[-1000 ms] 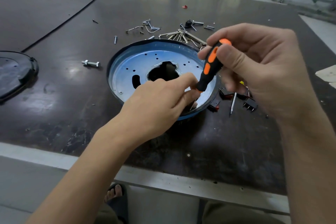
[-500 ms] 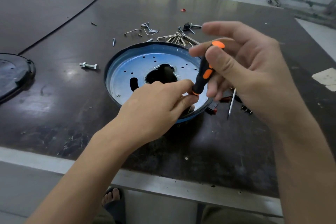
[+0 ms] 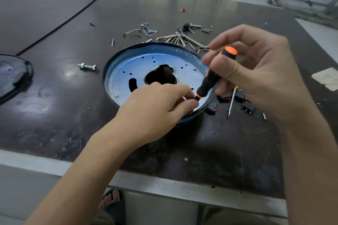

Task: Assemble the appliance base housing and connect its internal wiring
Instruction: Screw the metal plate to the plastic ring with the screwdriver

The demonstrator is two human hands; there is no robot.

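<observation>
At the far left of the table (image 3: pixel 54 100) lies a dark cover (image 3: pixel 12 76), set aside, and a loose bolt (image 3: pixel 86 66) sits between it and the round base (image 3: pixel 190 76), a blue-rimmed metal dish lying flat in the middle with a large hole at its centre. The left hand (image 3: pixel 157 107) rests on the near right part of the base, thumb and forefinger pinched around the tip of the screwdriver (image 3: pixel 210 76). Whether a screw sits there is hidden. The right hand (image 3: pixel 256 71) grips the black-and-orange handle between thumb and fingertips, the tool tilted, its top leaning away to the right. This looks like the fastening step: a screw being started into a hole near the rim. The next move probably calls for bringing the tool upright over the hole, pressing down lightly and turning, with the left fingers letting go once the thread bites. Just right of the base, small black switches (image 3: pixel 247 107) wait, so the wiring is apparently not yet connected.
</observation>
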